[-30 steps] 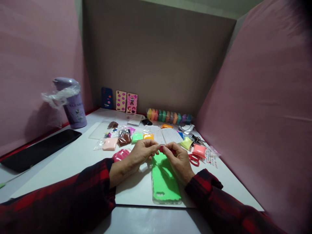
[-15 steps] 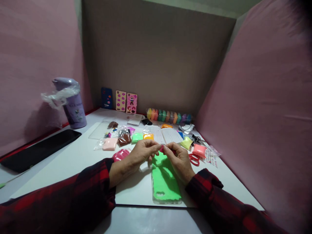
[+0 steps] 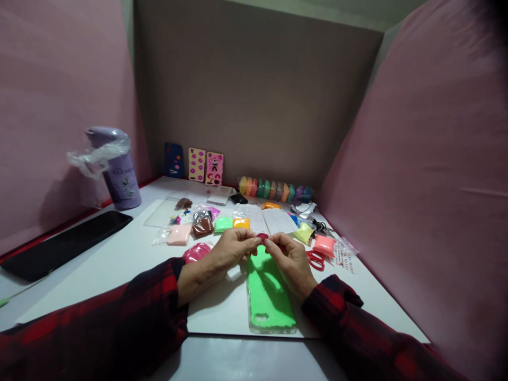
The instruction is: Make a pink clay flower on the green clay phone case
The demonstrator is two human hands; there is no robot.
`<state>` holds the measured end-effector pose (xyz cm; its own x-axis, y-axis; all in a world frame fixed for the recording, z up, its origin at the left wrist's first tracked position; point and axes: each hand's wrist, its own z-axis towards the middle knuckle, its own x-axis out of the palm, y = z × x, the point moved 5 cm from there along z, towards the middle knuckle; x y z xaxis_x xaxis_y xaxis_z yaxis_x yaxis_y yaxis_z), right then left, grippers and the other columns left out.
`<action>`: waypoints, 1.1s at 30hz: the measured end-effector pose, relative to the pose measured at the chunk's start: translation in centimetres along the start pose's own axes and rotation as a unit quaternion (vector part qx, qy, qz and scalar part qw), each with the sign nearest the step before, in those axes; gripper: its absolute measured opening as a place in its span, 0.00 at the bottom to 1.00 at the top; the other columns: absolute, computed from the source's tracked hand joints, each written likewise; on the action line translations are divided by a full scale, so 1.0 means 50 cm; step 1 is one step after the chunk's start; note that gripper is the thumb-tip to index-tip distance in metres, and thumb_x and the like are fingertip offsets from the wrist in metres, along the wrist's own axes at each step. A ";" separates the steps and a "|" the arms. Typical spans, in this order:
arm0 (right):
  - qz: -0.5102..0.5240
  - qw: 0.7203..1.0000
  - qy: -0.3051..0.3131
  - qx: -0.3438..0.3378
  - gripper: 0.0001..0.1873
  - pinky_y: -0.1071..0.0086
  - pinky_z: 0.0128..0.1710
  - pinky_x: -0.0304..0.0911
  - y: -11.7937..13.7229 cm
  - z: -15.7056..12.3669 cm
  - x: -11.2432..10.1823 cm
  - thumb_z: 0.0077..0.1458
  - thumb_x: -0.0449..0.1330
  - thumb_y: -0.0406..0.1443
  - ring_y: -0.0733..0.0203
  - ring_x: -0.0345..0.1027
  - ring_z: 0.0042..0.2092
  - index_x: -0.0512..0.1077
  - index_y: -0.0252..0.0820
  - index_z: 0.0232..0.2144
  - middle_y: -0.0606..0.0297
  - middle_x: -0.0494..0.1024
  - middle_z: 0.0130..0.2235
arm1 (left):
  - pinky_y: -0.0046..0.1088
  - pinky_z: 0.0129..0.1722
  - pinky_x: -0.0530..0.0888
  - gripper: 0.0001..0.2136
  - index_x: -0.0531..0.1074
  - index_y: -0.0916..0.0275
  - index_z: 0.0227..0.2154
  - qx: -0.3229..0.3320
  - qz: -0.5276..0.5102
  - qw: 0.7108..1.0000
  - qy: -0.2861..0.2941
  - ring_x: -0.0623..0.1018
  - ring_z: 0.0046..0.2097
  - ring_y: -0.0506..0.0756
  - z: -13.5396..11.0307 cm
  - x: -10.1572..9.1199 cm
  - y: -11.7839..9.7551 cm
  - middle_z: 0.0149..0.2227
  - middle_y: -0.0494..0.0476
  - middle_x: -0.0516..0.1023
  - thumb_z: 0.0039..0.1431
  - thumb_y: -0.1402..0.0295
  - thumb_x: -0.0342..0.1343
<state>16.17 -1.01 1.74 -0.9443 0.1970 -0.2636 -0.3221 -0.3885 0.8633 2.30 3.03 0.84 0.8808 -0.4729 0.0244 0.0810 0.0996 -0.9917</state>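
A small piece of dark pink clay (image 3: 262,237) is pinched between the fingertips of both hands. My left hand (image 3: 232,248) grips it from the left, thumb and forefinger together. From the other side my right hand (image 3: 291,259) presses on it with thumb and forefinger; its other fingers are curled and partly hidden. Below them lies a phone case (image 3: 270,296) covered in bright green clay, with a camera hole at its near end. A pink clay packet (image 3: 197,252) sits behind my left wrist. Red scissors (image 3: 316,260) lie just right of my right hand, partly covered.
Packets of pale pink (image 3: 179,234), brown (image 3: 202,225) and orange clay (image 3: 241,223) lie behind the hands, near an open notebook (image 3: 273,219). Decorated phone cases (image 3: 197,164) lean on the back wall. A purple bottle (image 3: 121,172) and black slab (image 3: 67,243) stand left.
More of the pink clay now shows between the fingertips, rounded and slightly raised. Both hands have barely shifted; the green-covered case stays in place.
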 end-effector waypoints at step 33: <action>-0.019 1.000 0.012 -0.011 0.15 0.71 0.28 0.58 0.001 -0.004 0.004 0.57 0.58 0.45 0.64 0.61 0.27 0.69 0.40 0.25 0.67 0.70 0.24 | 0.19 0.18 0.59 0.15 0.69 0.66 0.23 -0.027 -0.056 0.998 -0.009 0.65 0.19 0.45 0.000 0.008 -0.002 0.17 0.48 0.70 0.40 0.61 0.67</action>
<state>15.96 -1.17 1.62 -0.9325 0.1912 -0.3063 -0.3591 -0.4004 0.8430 2.63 2.83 0.95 0.8759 -0.4627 0.1371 0.1547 0.0000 -0.9880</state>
